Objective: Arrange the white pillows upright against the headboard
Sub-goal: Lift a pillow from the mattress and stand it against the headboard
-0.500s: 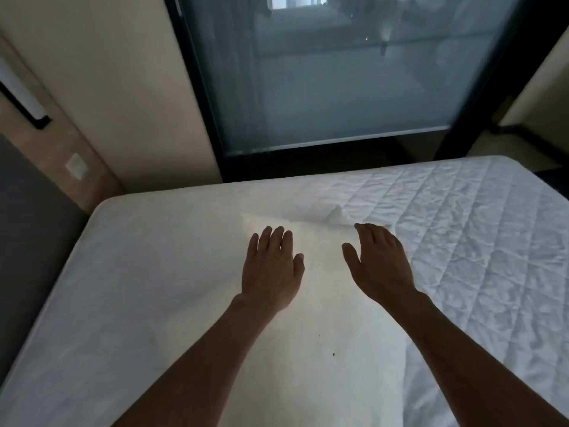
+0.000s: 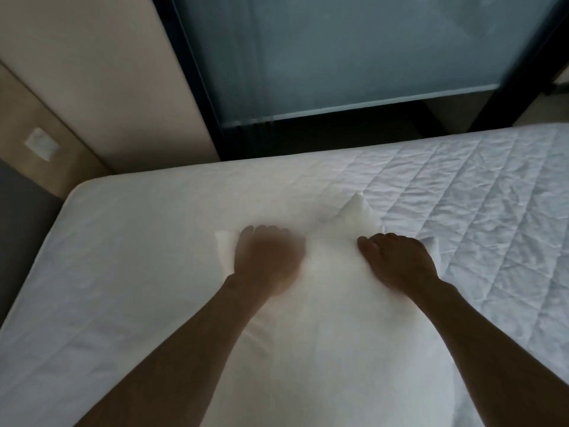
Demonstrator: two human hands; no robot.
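Note:
One white pillow lies flat on the white mattress, its long side running away from me. Both my hands rest on its far end. My left hand is motion-blurred, its fingers curled into the far left part of the pillow. My right hand digs its bent fingers into the far right part, and the fabric bunches around them. A far pillow corner sticks up between the hands. The grey headboard stands at the left edge, apart from the pillow.
A quilted mattress cover spreads over the bed's right part. Behind the bed stands a dark-framed frosted glass panel. A wooden wall strip with a white switch runs above the headboard. Floor shows at the far right.
Both hands were flat with fingers spread on the pillow; now they have shifted toward its far end and curled into it, and the far corners have risen.

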